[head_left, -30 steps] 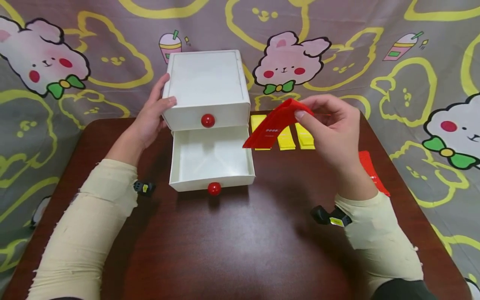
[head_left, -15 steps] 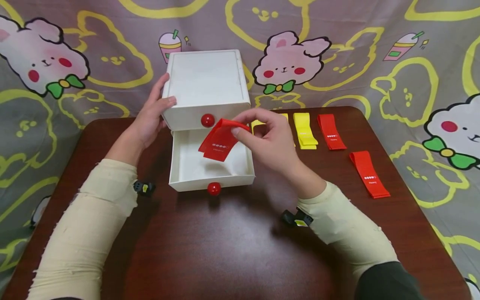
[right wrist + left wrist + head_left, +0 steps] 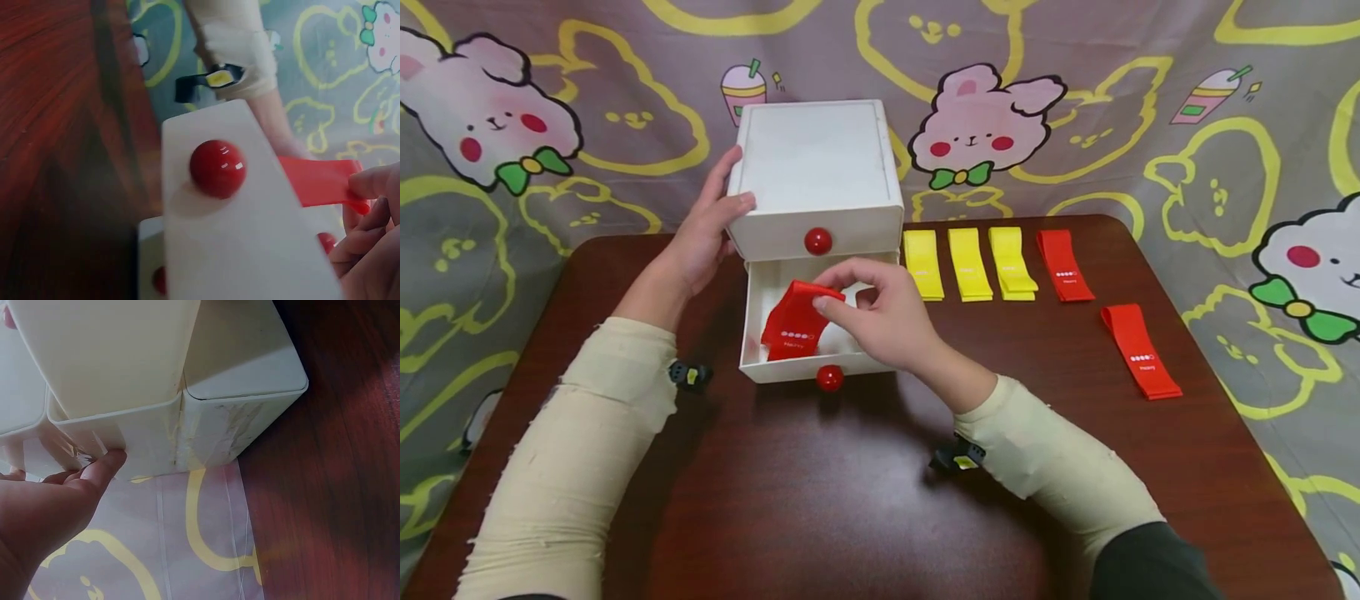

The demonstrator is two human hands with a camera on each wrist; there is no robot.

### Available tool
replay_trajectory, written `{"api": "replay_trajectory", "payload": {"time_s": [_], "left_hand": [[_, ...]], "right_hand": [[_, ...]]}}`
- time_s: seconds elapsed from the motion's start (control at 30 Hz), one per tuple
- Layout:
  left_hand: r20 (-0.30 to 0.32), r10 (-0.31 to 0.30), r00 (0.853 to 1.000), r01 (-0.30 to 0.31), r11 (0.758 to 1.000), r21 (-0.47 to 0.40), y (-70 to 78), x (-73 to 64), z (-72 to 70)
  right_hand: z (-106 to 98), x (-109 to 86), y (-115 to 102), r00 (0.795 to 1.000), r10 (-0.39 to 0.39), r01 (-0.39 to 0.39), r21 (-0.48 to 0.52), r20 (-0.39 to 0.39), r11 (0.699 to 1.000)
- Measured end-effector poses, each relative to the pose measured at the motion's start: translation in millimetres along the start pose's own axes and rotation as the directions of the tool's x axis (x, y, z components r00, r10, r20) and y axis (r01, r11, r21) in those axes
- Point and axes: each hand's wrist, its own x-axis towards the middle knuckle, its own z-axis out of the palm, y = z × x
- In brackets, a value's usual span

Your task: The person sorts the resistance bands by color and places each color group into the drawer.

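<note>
My right hand [image 3: 880, 312] pinches the top fold of a folded red resistance band [image 3: 801, 323] marked "Heavy". The band hangs inside the pulled-out middle drawer [image 3: 865, 365], its lower end near the front wall. In the right wrist view, the drawer front with its red knob [image 3: 217, 169] covers part of the band [image 3: 319, 181]. At the white drawer cabinet [image 3: 808, 158], my left hand [image 3: 696, 233] rests on the left side, thumb at the top edge. The left wrist view has that thumb [image 3: 106, 469] against the cabinet wall [image 3: 147, 434].
Folded yellow bands [image 3: 970, 265] lie in a row right of the cabinet. Beside them is a red band [image 3: 1066, 265], with another red band [image 3: 1141, 350] nearer the table's right edge. A patterned cloth [image 3: 1097, 167] hangs behind the brown table [image 3: 850, 500].
My right hand has moved left and down, carrying the red band from beside the cabinet into the drawer. My left hand has stayed on the cabinet.
</note>
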Motion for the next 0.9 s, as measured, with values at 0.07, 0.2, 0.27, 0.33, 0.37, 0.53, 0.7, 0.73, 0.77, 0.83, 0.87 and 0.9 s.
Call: {"api": "replay_trajectory", "payload": {"time_s": [0.07, 0.2, 0.27, 0.33, 0.37, 0.53, 0.7, 0.73, 0.77, 0.83, 0.87, 0.9], "left_hand": [[0.000, 0.001, 1.000, -0.001, 1.000, -0.004, -0.2, 0.1, -0.1], [0.001, 0.010, 1.000, -0.010, 0.999, -0.045, -1.2, 0.7, -0.2], [0.001, 0.019, 1.000, -0.019, 0.998, -0.067, -2.1, 1.1, -0.1], [0.003, 0.027, 1.000, -0.026, 0.996, -0.085, -2.5, 1.2, 0.0], [0.002, 0.030, 1.000, -0.030, 0.995, -0.091, -2.5, 1.3, 0.1], [0.006, 0.027, 1.000, -0.026, 0.995, -0.101, -1.1, 0.6, 0.6], [0.002, 0.034, 0.999, -0.033, 0.994, -0.101, -2.3, 0.9, 0.2], [0.001, 0.035, 0.999, -0.035, 0.995, -0.097, -2.6, 0.9, 0.1], [0.001, 0.036, 0.999, -0.035, 0.995, -0.094, -2.7, 1.0, 0.0], [0.003, 0.036, 0.999, -0.035, 0.994, -0.099, -2.1, 1.2, 0.3], [0.004, 0.035, 0.999, -0.035, 0.995, -0.097, -1.7, 1.1, 0.4], [0.006, 0.034, 0.999, -0.034, 0.995, -0.099, -1.3, 0.9, 0.6]], "right_hand": [[0.3, 2.5, 5.2, 0.999, 0.037, -0.037, -0.015, -0.001, 0.999], [-3.5, 6.8, 11.3, 0.995, 0.093, -0.095, -0.068, -0.027, 0.993], [-5.9, 7.6, 12.3, 0.993, 0.114, -0.117, -0.099, -0.040, 0.988], [-8.4, 8.3, 13.0, 0.992, 0.115, -0.120, -0.134, -0.044, 0.984], [-9.4, 8.5, 13.2, 0.993, 0.110, -0.116, -0.153, -0.045, 0.981], [-15.8, 9.5, 15.4, 0.996, 0.078, -0.089, -0.274, -0.052, 0.958], [-24.3, 11.0, 17.6, 0.997, 0.080, -0.079, -0.427, -0.015, 0.901], [-25.9, 11.4, 18.3, 0.996, 0.086, -0.078, -0.453, -0.002, 0.888], [-27.3, 11.9, 18.9, 0.996, 0.092, -0.077, -0.473, 0.010, 0.878], [-30.2, 12.9, 20.9, 0.995, 0.100, -0.071, -0.506, 0.029, 0.860], [-31.5, 13.5, 21.9, 0.994, 0.102, -0.069, -0.518, 0.036, 0.853], [-32.9, 14.2, 23.1, 0.993, 0.108, -0.072, -0.525, 0.038, 0.848]]}}
